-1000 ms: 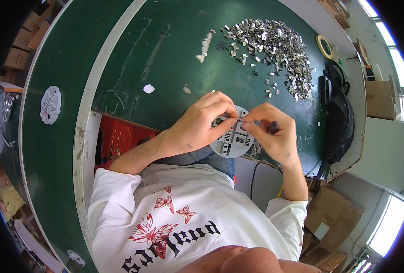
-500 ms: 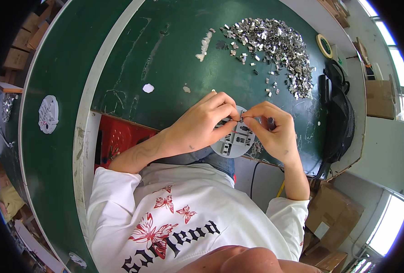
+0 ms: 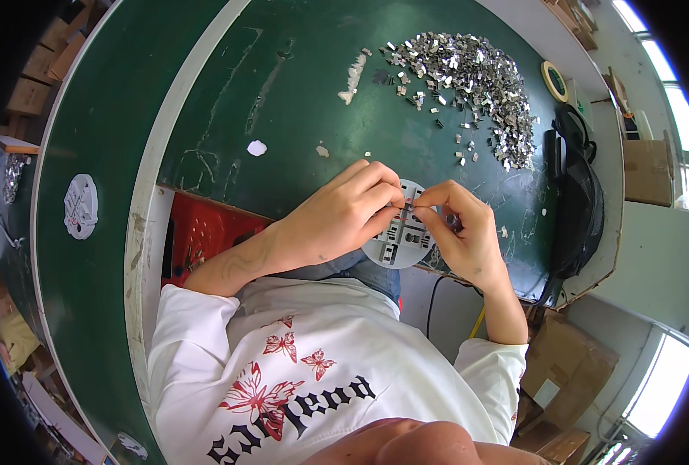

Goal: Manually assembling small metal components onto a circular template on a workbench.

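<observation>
A round grey disc with slots in it sits at the near edge of the green table. My left hand lies over its left side, fingers curled onto it. My right hand is at its right side and pinches a small metal piece between thumb and forefinger, right at the disc's upper rim. The fingertips of both hands meet there. Part of the disc is hidden under my hands.
A heap of several small shiny metal pieces lies at the far right of the table. A black bag and a roll of tape sit by the right edge. A red crate stands below the table's near edge.
My hands have shifted slightly over the disc; the fingertips of both hands have come closer together at its upper rim.
</observation>
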A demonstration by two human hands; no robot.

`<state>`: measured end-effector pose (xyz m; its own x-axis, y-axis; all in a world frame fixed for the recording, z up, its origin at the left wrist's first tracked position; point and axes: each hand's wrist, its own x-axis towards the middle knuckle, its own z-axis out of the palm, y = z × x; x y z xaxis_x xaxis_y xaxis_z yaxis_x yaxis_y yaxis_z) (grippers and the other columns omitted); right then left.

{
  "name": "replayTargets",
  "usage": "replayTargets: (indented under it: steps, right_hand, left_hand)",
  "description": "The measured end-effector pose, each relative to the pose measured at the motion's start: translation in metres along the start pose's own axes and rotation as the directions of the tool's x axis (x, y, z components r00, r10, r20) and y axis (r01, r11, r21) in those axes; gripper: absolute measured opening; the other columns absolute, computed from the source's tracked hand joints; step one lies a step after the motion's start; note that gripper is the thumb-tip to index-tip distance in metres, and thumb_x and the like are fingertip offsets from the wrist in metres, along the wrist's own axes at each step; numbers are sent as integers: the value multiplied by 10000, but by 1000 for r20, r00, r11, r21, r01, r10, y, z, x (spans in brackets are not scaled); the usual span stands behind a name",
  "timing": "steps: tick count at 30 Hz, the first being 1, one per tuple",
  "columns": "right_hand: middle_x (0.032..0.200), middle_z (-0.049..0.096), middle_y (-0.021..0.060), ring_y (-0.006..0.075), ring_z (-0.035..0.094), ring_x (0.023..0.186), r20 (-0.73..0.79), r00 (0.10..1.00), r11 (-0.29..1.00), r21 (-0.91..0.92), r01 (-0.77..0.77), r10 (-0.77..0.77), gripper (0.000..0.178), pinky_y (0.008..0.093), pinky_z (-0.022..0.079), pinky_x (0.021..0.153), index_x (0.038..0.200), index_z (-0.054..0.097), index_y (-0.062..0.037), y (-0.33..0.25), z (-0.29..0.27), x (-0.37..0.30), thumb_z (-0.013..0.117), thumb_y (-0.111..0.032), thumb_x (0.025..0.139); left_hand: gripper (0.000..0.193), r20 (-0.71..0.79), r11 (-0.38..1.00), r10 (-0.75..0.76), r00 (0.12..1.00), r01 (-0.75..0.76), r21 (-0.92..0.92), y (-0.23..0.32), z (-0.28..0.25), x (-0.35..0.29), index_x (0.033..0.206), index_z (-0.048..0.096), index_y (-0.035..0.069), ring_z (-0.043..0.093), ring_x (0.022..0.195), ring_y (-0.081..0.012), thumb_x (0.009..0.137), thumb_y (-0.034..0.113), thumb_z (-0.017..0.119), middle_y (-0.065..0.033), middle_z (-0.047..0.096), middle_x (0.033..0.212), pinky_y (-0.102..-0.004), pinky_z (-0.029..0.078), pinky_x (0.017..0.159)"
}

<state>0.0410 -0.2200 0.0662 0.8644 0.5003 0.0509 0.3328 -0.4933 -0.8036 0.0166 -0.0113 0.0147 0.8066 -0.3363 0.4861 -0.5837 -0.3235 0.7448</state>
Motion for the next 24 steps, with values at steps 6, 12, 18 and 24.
replayTargets:
  steps: [6,12,18,24]
  right_hand:
    - [874,652,69,162,541,619,36,991,982,-136,133,-130,121,285,441,544,913,624,-3,-1,5,0,672,51,815]
    - [885,619,105,267,674,697,81,961,914,-297,276,-264,258,351,544,563,937,579,12,8,11,-4,640,96,701]
    - [871,590,125,295,664,685,178,958,892,-359,276,-225,271,372,540,551,948,562,15,-4,12,-1,632,85,696]
    - [849,562,178,346,634,665,251,957,875,-419,243,-146,245,401,524,538,939,551,22,-8,17,1,636,59,712]
  left_hand:
    - [159,2,1000,7,1000,-7,22,0,-4,-2,938,609,4,582,914,-255,816,-37,701,-81,571,1019,-347,501,764]
    - [161,-9,999,20,1000,-20,46,0,-4,-3,938,605,0,587,913,-256,815,-41,700,-85,569,1017,-352,506,763]
    - [162,11,998,14,1000,-15,56,-1,-5,-3,943,606,-3,588,917,-259,815,-42,697,-87,570,1012,-356,507,768]
    - [153,-3,999,33,999,-33,42,-2,-6,-4,942,612,-4,589,909,-259,817,-48,688,-87,572,1000,-355,509,770]
